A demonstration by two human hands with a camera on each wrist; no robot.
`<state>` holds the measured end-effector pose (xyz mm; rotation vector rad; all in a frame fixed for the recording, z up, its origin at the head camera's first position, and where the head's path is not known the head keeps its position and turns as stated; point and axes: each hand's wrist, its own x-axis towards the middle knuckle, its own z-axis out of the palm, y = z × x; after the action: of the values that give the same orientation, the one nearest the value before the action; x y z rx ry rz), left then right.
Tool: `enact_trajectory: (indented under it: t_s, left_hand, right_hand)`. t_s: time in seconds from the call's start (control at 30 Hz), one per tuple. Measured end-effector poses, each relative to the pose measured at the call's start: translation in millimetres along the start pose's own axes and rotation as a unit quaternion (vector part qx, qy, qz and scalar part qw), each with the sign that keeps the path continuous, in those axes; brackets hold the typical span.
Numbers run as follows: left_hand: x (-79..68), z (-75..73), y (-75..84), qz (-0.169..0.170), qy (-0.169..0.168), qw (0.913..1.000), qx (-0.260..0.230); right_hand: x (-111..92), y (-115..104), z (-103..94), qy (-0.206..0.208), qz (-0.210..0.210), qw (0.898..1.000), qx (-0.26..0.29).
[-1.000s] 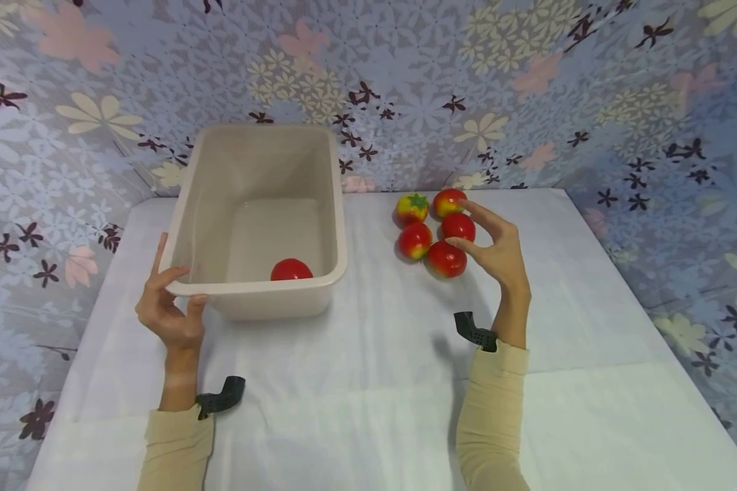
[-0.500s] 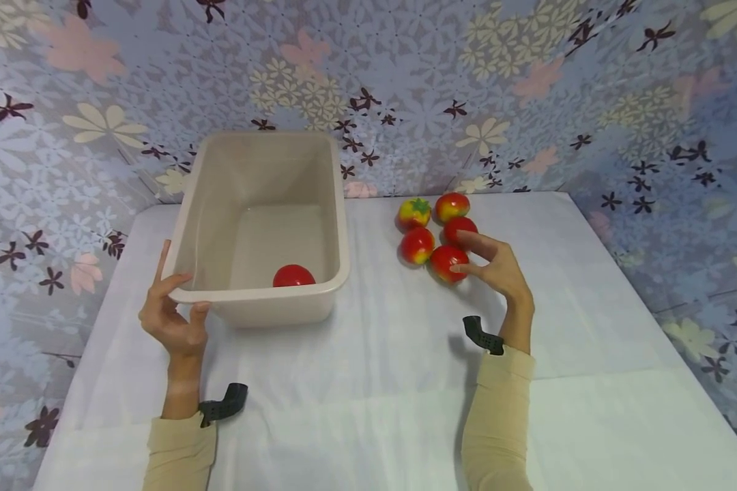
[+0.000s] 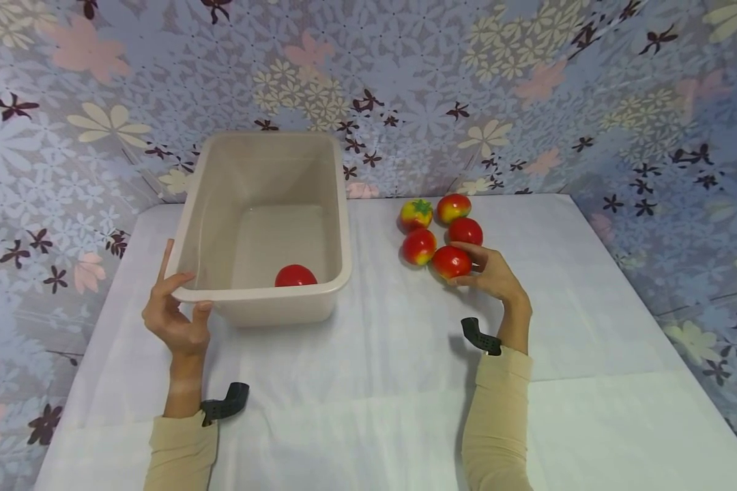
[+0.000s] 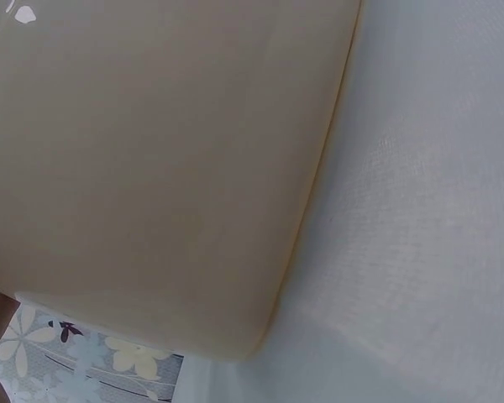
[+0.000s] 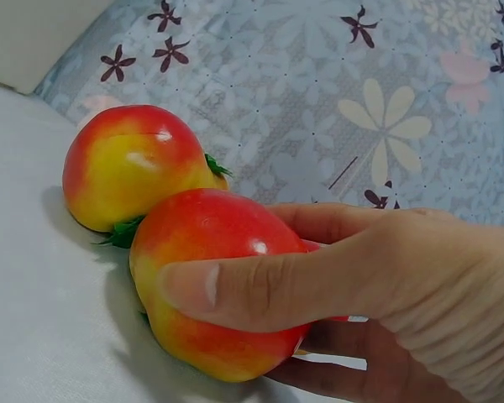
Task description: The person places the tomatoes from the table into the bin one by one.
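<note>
My left hand (image 3: 175, 320) holds the near left corner of a deep beige plastic bin (image 3: 270, 294), fingers over the rim and thumb outside. The bin's side wall (image 4: 168, 168) fills most of the left wrist view. Inside the bin, a red tomato (image 3: 295, 275) shows partly above the near rim. On the right, my right hand (image 3: 496, 274) grips the nearest red-and-yellow tomato (image 3: 451, 262) of a small group, thumb on the near side. The right wrist view shows the thumb (image 5: 235, 290) across this shiny tomato (image 5: 218, 222), with another tomato (image 5: 130, 168) right beside it.
Behind the gripped tomato lie a red tomato (image 3: 465, 232), a red-yellow one (image 3: 419, 246), one with its green calyx (image 3: 415, 215) up and another (image 3: 454, 208) at the back. A white cloth (image 3: 368, 382) covers the table. Flowered fabric (image 3: 405, 88) rises behind it.
My right hand has come down from above the group to the nearest tomato, and its fingers have closed round it. The left hand keeps its hold on the bin's corner.
</note>
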<state>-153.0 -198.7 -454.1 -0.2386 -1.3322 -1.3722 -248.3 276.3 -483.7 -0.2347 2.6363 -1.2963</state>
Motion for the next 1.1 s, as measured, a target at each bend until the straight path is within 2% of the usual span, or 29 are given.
enact_trajectory:
  t_s: [0.23,0.33,0.47,0.67,0.9,1.1]
  left_hand:
    - [1.9,-2.5,2.4,0.003,0.002,1.0,0.004]
    - [3.8,-3.1,2.9,0.004,0.003,1.0,-0.008]
    - [4.8,-1.6,2.5,0.0,-0.001,0.9997,-0.024]
    - [2.9,-1.5,-0.5,0.0,-0.007,0.9998,-0.018]
    - [2.3,-3.6,-2.7,-0.002,-0.02,0.9996,-0.019]
    - [1.9,-5.1,-5.4,-0.002,-0.02,0.9998,-0.009]
  right_hand:
    - [1,-8,0.2,-0.002,-0.006,1.0,-0.005]
    - [-2,-16,-3.3,0.0,-0.014,1.0,-0.013]
    - [-8,-29,-9.9,0.019,-0.024,0.999,-0.011]
    - [-11,-45,-13.3,0.045,-0.064,0.997,-0.013]
    - [-7,-58,-6.3,0.089,-0.092,0.992,-0.003]
    - [1,-75,1.8,0.123,-0.121,0.984,0.042]
